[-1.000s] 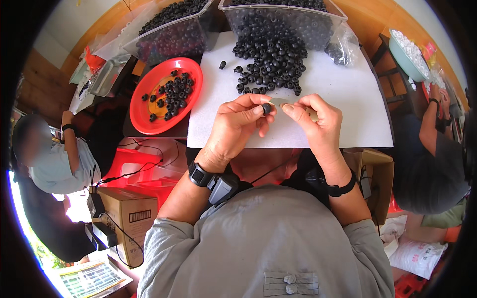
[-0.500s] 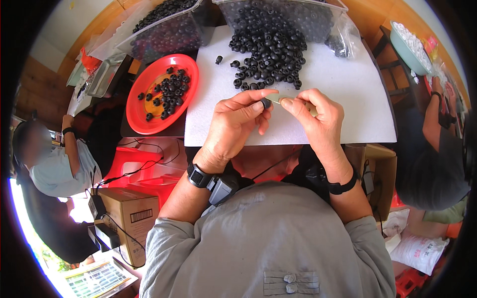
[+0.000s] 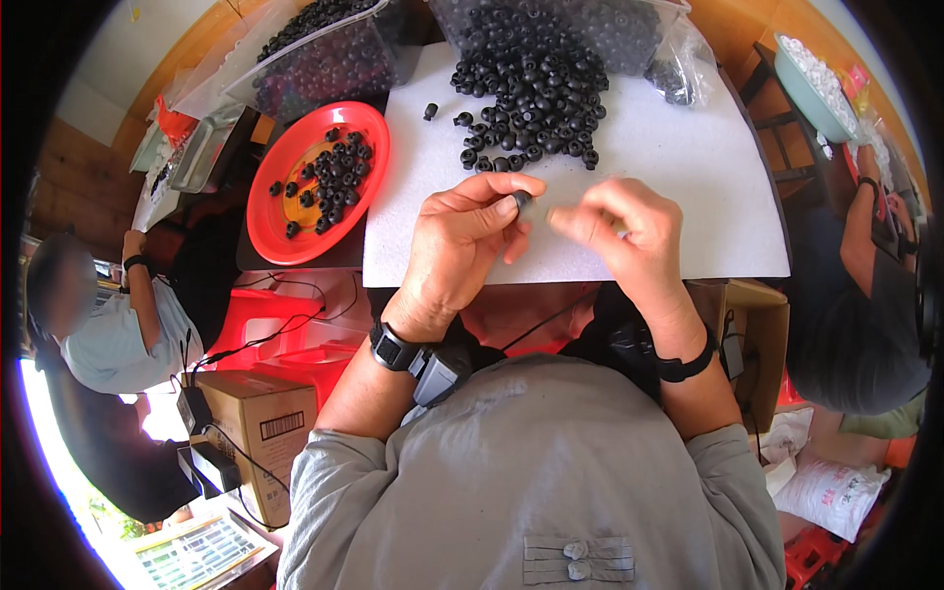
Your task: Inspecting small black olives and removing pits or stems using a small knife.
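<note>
- We look down on a person's grey cloth shirt (image 3: 492,462), filling the near middle.
- Beyond it we find a table topped with a flat white sheet (image 3: 698,216).
- At the far left and far right we see a seated co-worker in a pale shirt (image 3: 138,339) and a co-worker in dark clothes (image 3: 851,334).
- Along the far side are two bins: at left, a clear plastic bin full of black pieces (image 3: 329,79); at centre, a second clear plastic bin (image 3: 629,34).
- In front of the centre bin we see a loose heap of small, rounded black pieces (image 3: 531,123) on the sheet.
- Left of the sheet is a round red plate with a yellowish middle (image 3: 264,216), holding a cluster of the same black pieces (image 3: 339,177).
- At the near left we notice a brown cardboard box (image 3: 265,442).
- Over the near part of the sheet, the left hand (image 3: 457,231) pinches with thumb and fingers; its wrist wears a black strap.
- Just right of it, well apart from the heap, the right hand (image 3: 639,231) is curled and blurred; we cannot tell whether its fingers grip anything.
- Smallest are a lone black piece (image 3: 431,111), left of the heap, and the pinched black piece (image 3: 522,200) at the left fingertips, between the hands and partly covered.
</note>
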The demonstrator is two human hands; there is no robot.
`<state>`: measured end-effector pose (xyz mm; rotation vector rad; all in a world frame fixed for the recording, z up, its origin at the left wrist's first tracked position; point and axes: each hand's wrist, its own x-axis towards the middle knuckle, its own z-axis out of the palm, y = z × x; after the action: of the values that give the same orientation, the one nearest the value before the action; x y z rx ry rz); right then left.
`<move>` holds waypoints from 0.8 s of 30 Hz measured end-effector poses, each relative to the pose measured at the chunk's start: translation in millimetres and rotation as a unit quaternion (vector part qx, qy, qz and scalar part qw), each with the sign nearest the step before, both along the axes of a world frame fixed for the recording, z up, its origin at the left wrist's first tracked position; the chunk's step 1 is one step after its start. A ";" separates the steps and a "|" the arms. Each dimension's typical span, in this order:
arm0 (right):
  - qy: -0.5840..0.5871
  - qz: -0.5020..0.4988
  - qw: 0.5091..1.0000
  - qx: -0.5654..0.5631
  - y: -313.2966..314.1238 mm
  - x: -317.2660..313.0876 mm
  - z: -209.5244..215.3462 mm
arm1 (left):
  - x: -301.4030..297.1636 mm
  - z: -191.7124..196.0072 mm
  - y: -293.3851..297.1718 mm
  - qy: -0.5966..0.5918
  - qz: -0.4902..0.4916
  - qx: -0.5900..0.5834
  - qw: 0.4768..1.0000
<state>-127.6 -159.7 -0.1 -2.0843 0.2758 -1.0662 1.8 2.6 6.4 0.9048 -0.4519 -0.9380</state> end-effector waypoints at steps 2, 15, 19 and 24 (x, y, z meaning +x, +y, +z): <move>0.003 0.107 0.984 -0.141 -3.0 -3.6 4.9 | 1.5 -3.3 -2.2 -0.003 0.004 -0.002 1.000; -0.001 -0.009 0.999 0.046 0.6 2.6 -0.2 | 0.8 -0.8 1.8 -0.007 -0.020 -0.021 1.000; -0.002 -0.008 0.999 0.047 1.2 2.5 1.2 | 0.6 -0.3 1.6 -0.008 -0.022 -0.018 1.000; 0.000 -0.007 0.999 0.040 0.0 1.9 -0.8 | 0.9 0.2 1.8 -0.011 -0.023 -0.008 1.000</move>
<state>-125.7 -159.7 -1.0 -2.0135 0.3291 -1.0472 2.7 4.4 6.7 0.8936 -0.4992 -0.9653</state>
